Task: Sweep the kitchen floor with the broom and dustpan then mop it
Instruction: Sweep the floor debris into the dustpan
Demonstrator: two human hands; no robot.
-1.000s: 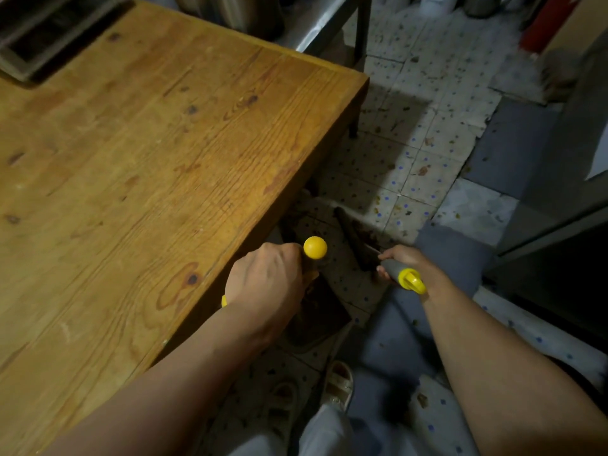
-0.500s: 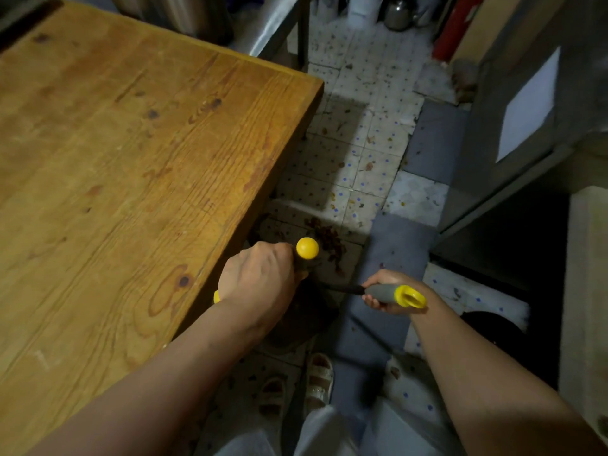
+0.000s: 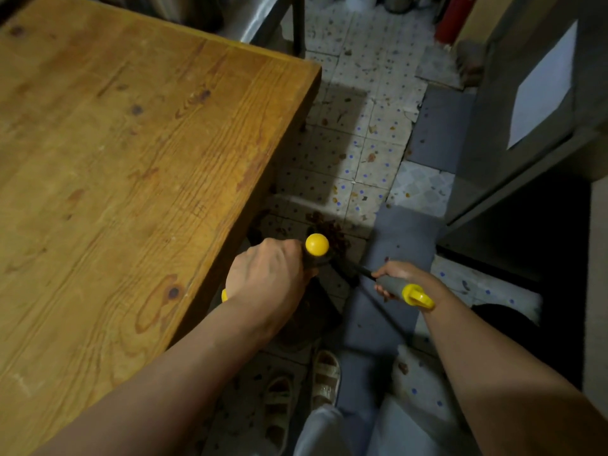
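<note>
1. The left hand (image 3: 268, 274) is curled round the upright handle of the dustpan (image 3: 309, 315), just below its yellow ball cap (image 3: 317, 244). The pan itself sits low in the shadow beside the table edge, hard to make out.
2. The right hand (image 3: 399, 278) grips the grey sleeve of the broom handle (image 3: 393, 285), with the yellow hanging loop (image 3: 418, 296) poking out behind the wrist. The thin dark shaft runs forward and down towards the pan; the bristle end is lost in the gloom near it.
3. A small heap of brown debris (image 3: 330, 233) lies on the dotted floor tiles (image 3: 355, 149), just beyond the yellow cap and close to the corner of the wooden table (image 3: 131, 159). More scraps are scattered further up the aisle.
4. I would judge this as the gathering step: drawing that heap into the pan. To do it well, keep the pan's lip pressed flat to the tiles, tilt the handle back a touch, and pull the broom in short, low strokes so nothing flicks under the table.
5. The sandalled feet (image 3: 324, 378) stand just behind the pan, on the edge of a grey mat (image 3: 404, 232); better not to step forward into the pile.
6. Mopping is not yet begun; I see no mop here.
</note>
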